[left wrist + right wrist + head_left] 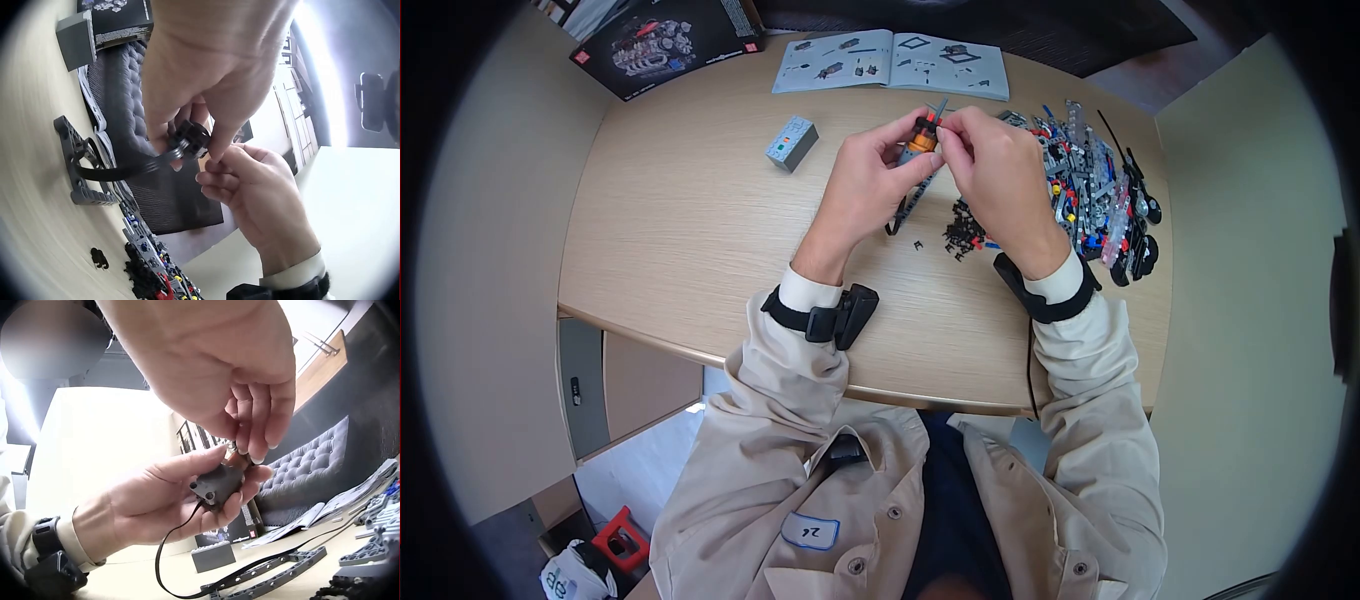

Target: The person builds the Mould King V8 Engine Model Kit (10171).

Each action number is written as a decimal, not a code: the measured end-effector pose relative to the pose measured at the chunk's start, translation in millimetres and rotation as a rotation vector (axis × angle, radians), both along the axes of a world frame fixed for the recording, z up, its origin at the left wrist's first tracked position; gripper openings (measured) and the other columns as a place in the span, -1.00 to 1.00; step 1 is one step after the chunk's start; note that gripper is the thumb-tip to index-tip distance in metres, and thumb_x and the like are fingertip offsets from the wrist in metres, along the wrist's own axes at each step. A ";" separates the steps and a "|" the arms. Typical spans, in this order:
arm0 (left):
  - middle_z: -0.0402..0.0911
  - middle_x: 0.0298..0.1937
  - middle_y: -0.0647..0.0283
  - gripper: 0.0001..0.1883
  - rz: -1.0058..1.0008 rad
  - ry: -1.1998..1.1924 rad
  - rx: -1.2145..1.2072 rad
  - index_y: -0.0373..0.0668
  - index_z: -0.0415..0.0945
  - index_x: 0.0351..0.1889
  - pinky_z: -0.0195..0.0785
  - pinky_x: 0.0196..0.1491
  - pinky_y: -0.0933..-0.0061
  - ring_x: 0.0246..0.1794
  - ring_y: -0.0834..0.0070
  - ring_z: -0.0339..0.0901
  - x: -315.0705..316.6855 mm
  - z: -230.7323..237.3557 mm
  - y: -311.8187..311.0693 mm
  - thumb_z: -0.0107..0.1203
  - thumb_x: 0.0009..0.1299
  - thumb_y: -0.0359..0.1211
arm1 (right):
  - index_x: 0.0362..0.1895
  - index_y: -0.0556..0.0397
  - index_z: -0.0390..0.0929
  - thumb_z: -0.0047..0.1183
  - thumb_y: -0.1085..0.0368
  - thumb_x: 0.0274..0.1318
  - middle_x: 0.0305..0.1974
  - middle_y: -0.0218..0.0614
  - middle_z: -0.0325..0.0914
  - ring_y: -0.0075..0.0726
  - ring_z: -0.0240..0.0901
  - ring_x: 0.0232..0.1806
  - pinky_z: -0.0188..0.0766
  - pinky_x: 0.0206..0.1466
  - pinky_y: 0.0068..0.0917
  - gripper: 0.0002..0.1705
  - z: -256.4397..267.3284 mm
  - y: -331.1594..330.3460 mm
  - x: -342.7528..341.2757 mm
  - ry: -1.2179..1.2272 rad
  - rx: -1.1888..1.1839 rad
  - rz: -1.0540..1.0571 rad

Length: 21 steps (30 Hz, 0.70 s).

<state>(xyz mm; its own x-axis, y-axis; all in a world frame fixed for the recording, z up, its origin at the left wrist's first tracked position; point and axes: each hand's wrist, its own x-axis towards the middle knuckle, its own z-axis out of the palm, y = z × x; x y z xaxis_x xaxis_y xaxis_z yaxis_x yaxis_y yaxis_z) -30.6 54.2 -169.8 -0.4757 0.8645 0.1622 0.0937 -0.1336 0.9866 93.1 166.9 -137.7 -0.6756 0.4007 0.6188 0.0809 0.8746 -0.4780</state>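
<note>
My left hand (865, 180) holds a grey toy motor (219, 482) with an orange front end (921, 141), raised above the table. A black cable (115, 174) runs from the motor's rear and loops down. The fingers of my right hand (1005, 165) pinch at the orange end, where small black and red pieces and a grey axle (941, 106) show. In the right wrist view, the fingertips partly hide these pieces. Beneath the hands, a grey studless beam frame (284, 575) lies on the table, with the cable hanging beside it.
A grey battery box (795, 145) stands left of the hands. An instruction booklet (830, 72) lies spread at the back, near a black product box (655, 45). To the right are a heap of building parts (1085, 175) and a pile of black connector pins (963, 230).
</note>
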 end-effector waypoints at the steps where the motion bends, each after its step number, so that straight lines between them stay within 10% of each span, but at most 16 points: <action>1: 0.65 0.05 0.21 -0.43 0.004 0.015 -0.011 -0.41 0.40 0.34 0.46 0.07 0.59 -0.02 0.62 0.57 -0.2 0.2 -0.4 0.27 0.38 -0.45 | -0.32 0.19 0.60 0.18 0.38 0.15 -0.48 -0.02 0.61 0.09 0.59 -0.44 0.49 -0.36 -0.18 -0.89 0.5 0.7 0.4 -0.016 -0.028 0.011; 11: 0.66 0.06 0.20 -0.42 -0.125 -0.056 -0.037 -0.39 0.40 0.35 0.45 0.05 0.61 -0.02 0.63 0.57 -2.9 6.4 -4.3 0.28 0.37 -0.44 | -0.30 0.27 0.64 0.27 0.28 0.14 -0.58 -0.26 0.58 -0.45 0.45 -0.53 0.38 -0.42 -0.48 -0.75 7.3 40.9 13.2 -0.190 -0.601 0.292; 21: 0.66 0.04 0.16 -0.43 -0.028 -0.021 -0.114 -0.43 0.41 0.32 0.47 0.08 0.54 -0.02 0.54 0.61 -6.1 -4.3 -0.3 0.25 0.39 -0.37 | -0.33 0.19 0.69 0.24 0.30 0.06 -0.48 -0.06 0.65 0.05 0.61 -0.40 0.51 -0.24 -0.18 -0.82 4.8 81.4 61.1 -0.795 -0.067 0.062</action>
<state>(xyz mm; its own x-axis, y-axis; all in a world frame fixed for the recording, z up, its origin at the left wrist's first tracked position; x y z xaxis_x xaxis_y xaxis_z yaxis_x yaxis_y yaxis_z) -36.6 53.9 -174.1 -0.4538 0.8896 0.0522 0.0702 -0.0227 0.9973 154.2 248.4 -132.9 -0.9265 0.3675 -0.0813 0.3718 0.8601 -0.3494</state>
